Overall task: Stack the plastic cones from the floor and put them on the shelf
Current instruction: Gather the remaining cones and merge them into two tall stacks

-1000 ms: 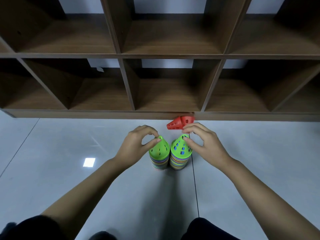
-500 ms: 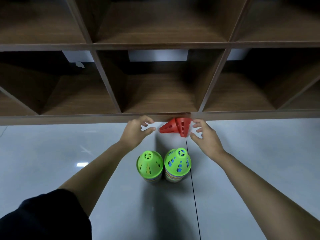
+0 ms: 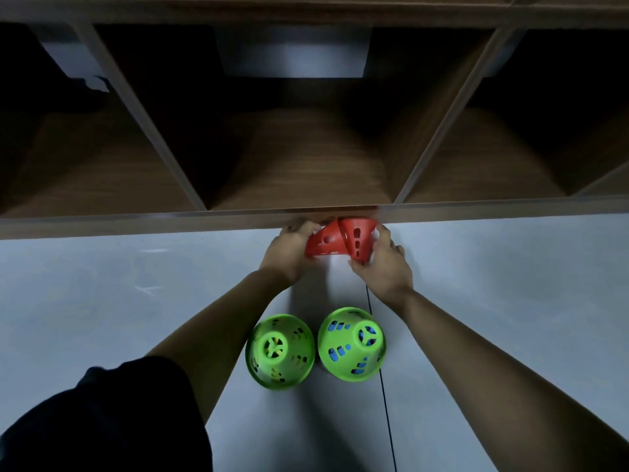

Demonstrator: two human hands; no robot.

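Left red cone point(image 3: 323, 240) and right red cone point(image 3: 358, 237) lie tipped on the floor point(image 3: 102, 301) against the shelf point(image 3: 136, 224) base, rims touching. Left hand point(image 3: 289, 248) grasps the first: axis along the shelf front, tip toward the shelf's left end. Right hand point(image 3: 386, 267) grasps the second: tip seemingly away from the shelf. Green stacks point(image 3: 279, 347) point(image 3: 352, 344) stand farther out from the shelf.

Pale grey tiled floor point(image 3: 136, 301) across lower frame, left green-topped cone stack point(image 3: 279, 352) and right green-topped cone stack point(image 3: 350, 345) upright, side by side, lower centre, left red cone point(image 3: 325, 240) touching right red cone point(image 3: 357, 238) at centre, by foot of dark wooden shelf point(image 3: 136, 223) filling upper frame.
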